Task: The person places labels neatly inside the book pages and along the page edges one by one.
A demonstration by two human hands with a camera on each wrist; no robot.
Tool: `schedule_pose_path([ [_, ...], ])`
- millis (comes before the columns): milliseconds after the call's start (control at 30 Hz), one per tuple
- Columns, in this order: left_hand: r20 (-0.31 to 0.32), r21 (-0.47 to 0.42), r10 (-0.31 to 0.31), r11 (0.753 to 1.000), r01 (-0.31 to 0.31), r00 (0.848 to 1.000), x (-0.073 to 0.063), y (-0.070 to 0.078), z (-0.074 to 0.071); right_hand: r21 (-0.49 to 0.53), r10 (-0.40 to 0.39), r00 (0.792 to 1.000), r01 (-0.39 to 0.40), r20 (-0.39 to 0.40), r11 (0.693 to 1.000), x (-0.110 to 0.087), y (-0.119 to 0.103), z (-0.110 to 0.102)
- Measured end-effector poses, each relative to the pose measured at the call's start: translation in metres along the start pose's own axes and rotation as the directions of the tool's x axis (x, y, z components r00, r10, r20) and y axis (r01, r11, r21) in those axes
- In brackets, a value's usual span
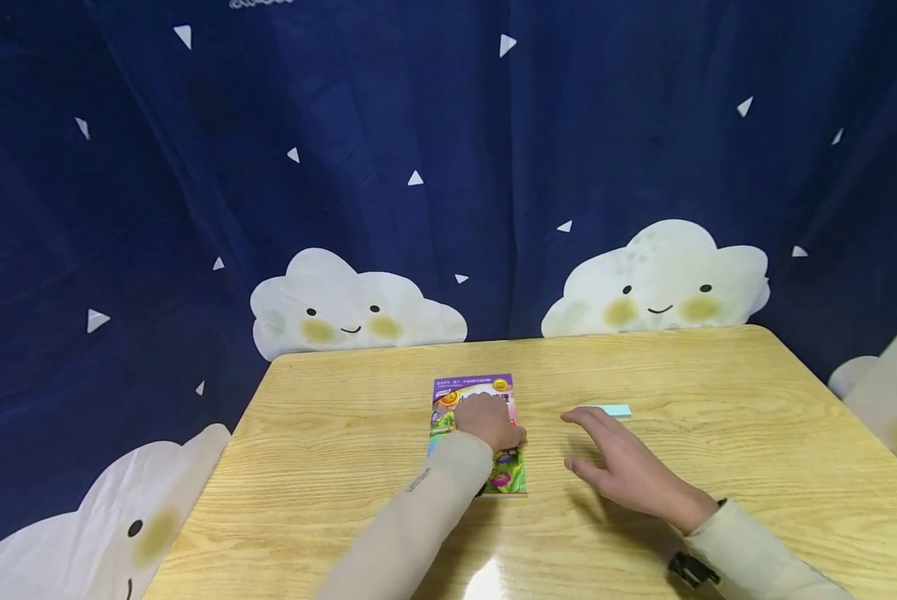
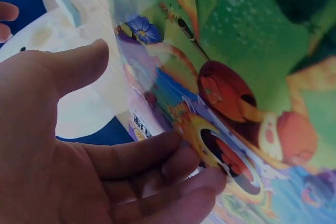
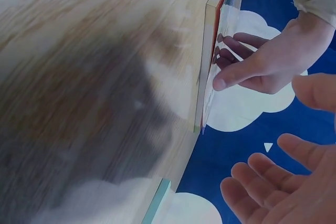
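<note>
A colourful picture book [image 1: 503, 479] with a purple top edge lies on the wooden table. My left hand [image 1: 486, 419] is over its cover and hides part of the title. In the left wrist view the loosely bent fingers [image 2: 194, 182] are right at the cover, the thumb apart from it. To the right of the book, my right hand [image 1: 632, 467] hovers over the table, fingers spread and nothing in them. Just beyond its fingers lies a small light-blue bar [image 1: 615, 410], partly hidden by the hand. The right wrist view shows the book's thick page edge [image 3: 206, 61].
The wooden table [image 1: 328, 433] has rounded far corners. Behind it hangs a dark blue curtain [image 1: 388, 100] with white clouds and triangles, which also runs along both sides. A black band [image 1: 692, 571] sits at my right cuff.
</note>
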State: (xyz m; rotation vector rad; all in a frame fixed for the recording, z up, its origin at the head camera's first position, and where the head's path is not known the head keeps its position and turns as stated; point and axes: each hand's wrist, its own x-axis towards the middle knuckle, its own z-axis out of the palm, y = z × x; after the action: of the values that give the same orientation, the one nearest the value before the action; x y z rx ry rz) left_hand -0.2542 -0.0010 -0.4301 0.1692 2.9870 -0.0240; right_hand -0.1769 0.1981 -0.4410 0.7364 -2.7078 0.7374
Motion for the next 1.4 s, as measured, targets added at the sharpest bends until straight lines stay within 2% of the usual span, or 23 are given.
schedule_pose_path([
  [167,0.004,0.038,-0.03,0.999,0.03,1.0,0.006,0.008,0.002,-0.005,-0.013,1.0,0.013,-0.006,1.0,-0.002,0.001,-0.001],
  [267,0.029,0.064,-0.047,0.997,0.046,0.998,0.007,0.015,0.0,0.001,-0.014,1.0,0.014,-0.004,1.0,-0.003,0.001,-0.001],
  [433,0.078,0.055,-0.093,0.995,0.089,0.993,0.007,0.026,-0.002,0.013,0.0,1.0,0.0,0.009,1.0,-0.004,0.002,-0.001],
  [533,0.085,0.039,-0.089,0.996,0.086,0.992,0.007,0.025,-0.002,0.018,0.002,1.0,-0.003,0.015,1.0,-0.004,0.002,-0.002],
  [700,0.082,-0.044,-0.018,0.999,0.021,0.996,0.009,0.011,-0.006,0.012,-0.001,1.0,0.0,0.009,1.0,-0.004,0.002,-0.004],
  [867,0.111,-0.164,0.079,0.985,-0.06,0.991,0.009,-0.008,-0.012,0.008,-0.009,1.0,0.009,0.001,1.0,-0.005,0.0,-0.005],
  [1067,0.164,-0.298,0.086,0.954,-0.034,0.983,0.009,-0.024,-0.017,0.005,-0.025,1.0,0.025,0.004,1.0,-0.004,0.0,-0.006],
  [1167,0.176,-0.326,0.12,0.944,-0.057,0.977,0.008,-0.03,-0.02,0.004,-0.025,1.0,0.025,0.013,1.0,-0.004,0.0,-0.006],
  [1400,0.122,-0.387,0.229,0.907,-0.166,0.966,0.008,-0.045,-0.017,0.016,-0.015,0.999,0.015,0.03,1.0,-0.005,0.002,-0.008],
])
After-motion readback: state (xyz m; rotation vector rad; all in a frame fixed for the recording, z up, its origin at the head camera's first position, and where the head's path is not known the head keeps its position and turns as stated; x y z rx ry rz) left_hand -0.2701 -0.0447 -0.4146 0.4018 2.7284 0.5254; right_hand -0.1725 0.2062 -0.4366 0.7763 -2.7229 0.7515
